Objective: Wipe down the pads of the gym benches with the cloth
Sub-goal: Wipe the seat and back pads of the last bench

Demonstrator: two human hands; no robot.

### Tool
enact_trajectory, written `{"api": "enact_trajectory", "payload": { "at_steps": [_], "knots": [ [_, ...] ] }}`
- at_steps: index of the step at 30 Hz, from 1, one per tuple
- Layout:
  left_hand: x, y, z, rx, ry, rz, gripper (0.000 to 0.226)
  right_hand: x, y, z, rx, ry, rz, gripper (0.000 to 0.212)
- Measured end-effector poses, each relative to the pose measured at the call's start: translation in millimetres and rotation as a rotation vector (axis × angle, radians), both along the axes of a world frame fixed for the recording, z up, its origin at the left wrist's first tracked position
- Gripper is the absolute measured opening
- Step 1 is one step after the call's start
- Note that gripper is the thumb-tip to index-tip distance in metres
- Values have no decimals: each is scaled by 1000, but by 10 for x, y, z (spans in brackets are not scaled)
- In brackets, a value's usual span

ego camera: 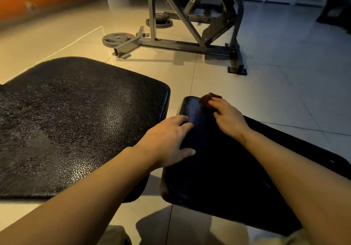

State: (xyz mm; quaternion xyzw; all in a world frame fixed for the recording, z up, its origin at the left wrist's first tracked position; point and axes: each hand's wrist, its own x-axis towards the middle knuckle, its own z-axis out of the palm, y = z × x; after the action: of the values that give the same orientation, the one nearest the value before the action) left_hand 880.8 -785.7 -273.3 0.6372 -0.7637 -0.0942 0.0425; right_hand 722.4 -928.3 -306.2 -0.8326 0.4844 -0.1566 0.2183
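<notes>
Brown cloth [209, 100], bunched small, sits under the fingers of the right hand [228, 118] at the far corner of the narrow bench pad [218, 159]; the fingers curl over it and press it to the vinyl. Left hand [167, 140] lies flat on the same pad, fingers straight and spread, holding nothing, its fingertips near the pad's left edge. To the left of the left hand, across a narrow gap showing floor, lies a wider, pebble-grained black pad [76, 121].

Handling, judged from appearance: the cloth looks soft and light and should crumple readily, so a grip over its bunched middle with downward palm pressure would keep it from slipping free. The pad covering looks smooth and glossy, likely slick, over firm padding; the flat left hand appears to steady it.

Edges and room: the cloth is already at the pad's rounded far end, part of it overhanging the rim, so a stroke further outward would leave the surface. Open pad extends back toward the wrists and between the two hands. Beyond the right hand the tiled floor [284, 92] is open; a steel machine frame [190, 35] and a weight plate [116, 38] stand well apart, ahead of both hands.
</notes>
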Motion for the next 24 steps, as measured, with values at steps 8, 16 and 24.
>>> {"api": "enact_trajectory", "payload": {
  "at_steps": [8,16,24],
  "knots": [
    [-79,-47,27,6,-4,12,72,282,199,139,1,14,280,49],
    [-44,-26,15,37,-19,2,75,-46,61,-16,-25,58,-16,51],
    [-162,-86,30,6,-33,29,63,261,253,106,-21,-33,255,44]
  ]
}}
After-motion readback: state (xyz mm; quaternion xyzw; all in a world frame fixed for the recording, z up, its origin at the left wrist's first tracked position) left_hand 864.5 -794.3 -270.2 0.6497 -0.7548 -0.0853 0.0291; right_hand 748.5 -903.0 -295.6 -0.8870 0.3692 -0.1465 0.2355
